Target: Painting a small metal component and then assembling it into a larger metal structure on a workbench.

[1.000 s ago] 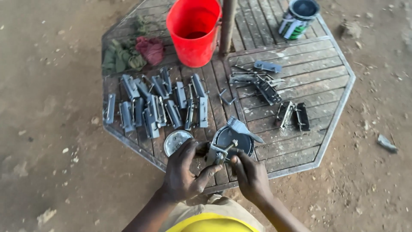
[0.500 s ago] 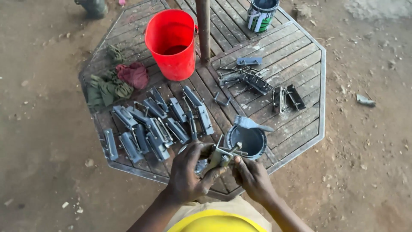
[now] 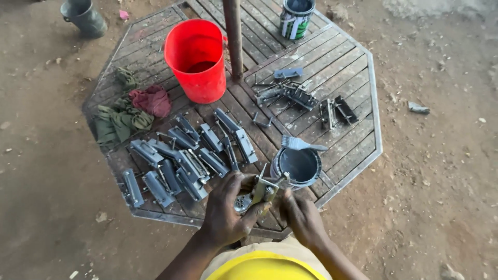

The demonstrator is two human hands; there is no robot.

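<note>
Metal, bare and grey, fills both hands at the near edge of the octagonal slatted tabletop [image 3: 358, 78]: a small hinged bracket [image 3: 264, 191] is held up off the slats, just on the near side of the open paint tin [image 3: 295, 166]. The left hand [image 3: 225, 212] wraps it from the side, fingers [image 3: 244, 182] curled closed around its body, while the right hand [image 3: 301, 218] pinches its other end with closed fingers, so the piece seems steadied at two points and its faces kept turnable toward the tin. Under the left hand, beside the tin, lies a round tin lid [image 3: 241, 203], partly hidden.

Across the tin's rim rests a flat paintbrush [image 3: 298, 143], bristles clear of the wood, probably so wet paint stays off the slats. Left of the tin, many similar grey brackets [image 3: 181, 161] lie spread side by side rather than stacked, apparently so that coated surfaces do not touch. Beyond the tin, a smaller cluster of darker metal pieces [image 3: 290, 93] sits apart from that spread, with two more [image 3: 337, 111] to its right; whether these are painted I cannot tell.

Farther from the tin, a red bucket [image 3: 197, 57] stands against the central pole [image 3: 233, 36]. Crumpled green and red rags [image 3: 132, 109] lie left of it. A second, labelled can [image 3: 296, 18] stands at the far edge, and a grey pot [image 3: 83, 15] sits on the dirt ground [image 3: 441, 181] beyond.
</note>
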